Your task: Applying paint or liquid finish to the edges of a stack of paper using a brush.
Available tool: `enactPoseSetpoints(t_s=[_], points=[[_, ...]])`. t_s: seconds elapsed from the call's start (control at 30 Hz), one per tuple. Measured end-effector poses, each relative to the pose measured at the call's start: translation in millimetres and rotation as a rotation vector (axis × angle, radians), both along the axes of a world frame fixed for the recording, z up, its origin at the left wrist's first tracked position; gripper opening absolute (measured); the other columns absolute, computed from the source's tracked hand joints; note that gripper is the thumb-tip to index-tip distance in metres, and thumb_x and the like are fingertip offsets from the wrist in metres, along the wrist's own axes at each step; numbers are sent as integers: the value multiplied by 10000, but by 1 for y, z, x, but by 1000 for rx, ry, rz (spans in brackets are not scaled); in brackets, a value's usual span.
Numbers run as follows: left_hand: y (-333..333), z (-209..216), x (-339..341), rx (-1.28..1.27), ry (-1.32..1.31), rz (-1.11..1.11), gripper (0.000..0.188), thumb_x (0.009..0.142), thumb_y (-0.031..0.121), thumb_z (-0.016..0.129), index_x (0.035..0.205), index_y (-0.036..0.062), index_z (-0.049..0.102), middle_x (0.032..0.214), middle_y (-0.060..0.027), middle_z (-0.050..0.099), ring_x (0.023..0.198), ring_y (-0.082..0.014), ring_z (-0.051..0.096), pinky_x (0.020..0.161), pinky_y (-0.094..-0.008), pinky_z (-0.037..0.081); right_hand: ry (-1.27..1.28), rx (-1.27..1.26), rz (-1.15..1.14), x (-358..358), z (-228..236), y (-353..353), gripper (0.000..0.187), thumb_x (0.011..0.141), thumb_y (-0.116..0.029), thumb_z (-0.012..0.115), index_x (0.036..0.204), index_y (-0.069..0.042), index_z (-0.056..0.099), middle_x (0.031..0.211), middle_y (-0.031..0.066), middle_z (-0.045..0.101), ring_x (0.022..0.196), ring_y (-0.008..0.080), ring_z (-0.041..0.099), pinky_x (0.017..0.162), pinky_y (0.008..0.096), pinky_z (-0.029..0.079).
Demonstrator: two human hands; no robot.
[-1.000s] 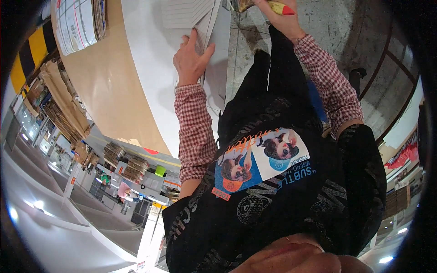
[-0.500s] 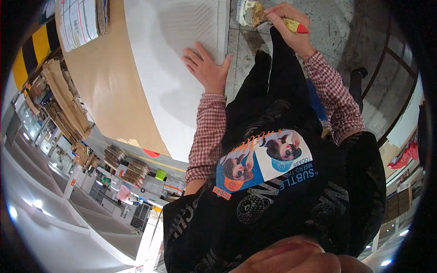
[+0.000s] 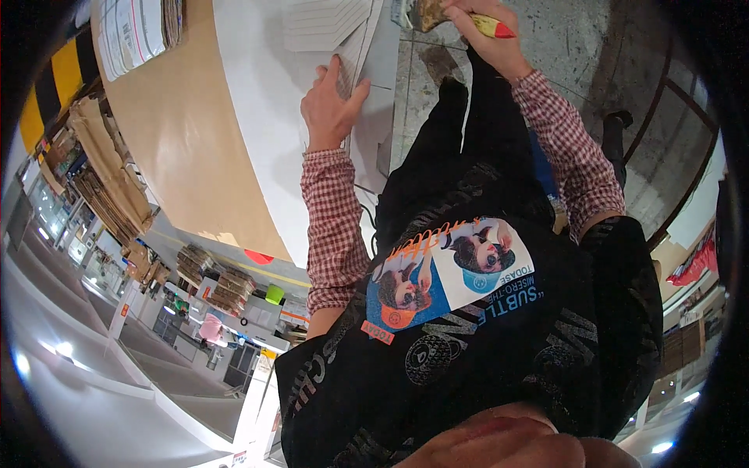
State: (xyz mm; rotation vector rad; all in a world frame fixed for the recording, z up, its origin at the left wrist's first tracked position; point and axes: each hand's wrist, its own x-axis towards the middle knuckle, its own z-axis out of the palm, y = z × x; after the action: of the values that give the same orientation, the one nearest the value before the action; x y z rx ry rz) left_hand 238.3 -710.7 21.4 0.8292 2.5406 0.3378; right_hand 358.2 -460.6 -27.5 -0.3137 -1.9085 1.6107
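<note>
My right hand (image 3: 491, 35) grips a wide brush by its yellow handle (image 3: 490, 26) with a red end. The brush's worn, stained head (image 3: 430, 14) points left, and its bristles are partly cut off by the top edge. My left hand (image 3: 331, 109) rests on a white sheet (image 3: 331, 25) printed with angled lines, index finger stretched out and thumb apart. Beside that hand the sheet's right side forms a narrow slanted strip (image 3: 357, 66). The sheet lies on a larger white surface (image 3: 257, 86).
Brown paper (image 3: 183, 140) borders the white surface on its left. A bundle of flat white and brown packages (image 3: 140, 35) lies at the upper left. Stacked cardboard (image 3: 113, 168) stands farther left, near a yellow-black striped barrier (image 3: 66, 74). Grey floor (image 3: 577, 54) shows at right.
My left hand has moved left, its fingers less spread. The lined sheet has shifted and now lies askew, with a slanted strip at its right. The brush has moved slightly left and up.
</note>
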Motion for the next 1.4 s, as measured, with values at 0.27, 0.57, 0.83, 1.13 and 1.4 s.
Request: enactPoseSetpoints(t_s=[0.27, 0.57, 0.83, 1.13, 1.4], points=[[11, -10, 10, -114, 70, -73, 738, 746, 506, 614, 1294, 32, 475, 1196, -292, 520, 985, -381, 594, 823, -418, 471, 23, 50, -75, 8, 0, -6, 103, 829, -59, 629, 749, 0, 599, 767, 98, 608, 662, 177, 562, 593, 309, 437], [15, -61, 70, -37, 349, 185, 972, 652, 530, 711, 1392, 47, 307, 1403, -277, 276, 1285, -443, 278, 1001, -509, 319, -188, -531, 4, 64, 24, 8, 158, 937, -144, 518, 996, -5, 566, 1097, 96, 600, 777, 144, 605, 649, 261, 485], [-22, -62, 99, -205, 387, 253, 1067, 665, 629, 675, 1436, 56, 209, 1450, -321, 109, 1327, -515, 118, 1060, -564, 190, 80, -743, -84, 60, 42, 29, 186, 887, -161, 587, 755, -30, 579, 802, 61, 608, 660, 135, 513, 628, 281, 427], [-30, -37, 75, -116, 256, 161, 860, 732, 572, 643, 1349, 40, 367, 1319, -329, 360, 1179, -521, 387, 929, -507, 405, -59, -407, 7, 50, 27, -6, 212, 913, -202, 549, 822, -22, 614, 899, 91, 604, 757, 120, 519, 655, 287, 432], [-30, -7, 43, -126, 83, 32, 737, 779, 555, 568, 1283, 26, 476, 1157, -281, 537, 1040, -386, 567, 801, -420, 481, 350, -357, -16, 35, -5, -13, 186, 901, -161, 549, 819, -11, 623, 830, 86, 604, 757, 166, 538, 665, 312, 443]])
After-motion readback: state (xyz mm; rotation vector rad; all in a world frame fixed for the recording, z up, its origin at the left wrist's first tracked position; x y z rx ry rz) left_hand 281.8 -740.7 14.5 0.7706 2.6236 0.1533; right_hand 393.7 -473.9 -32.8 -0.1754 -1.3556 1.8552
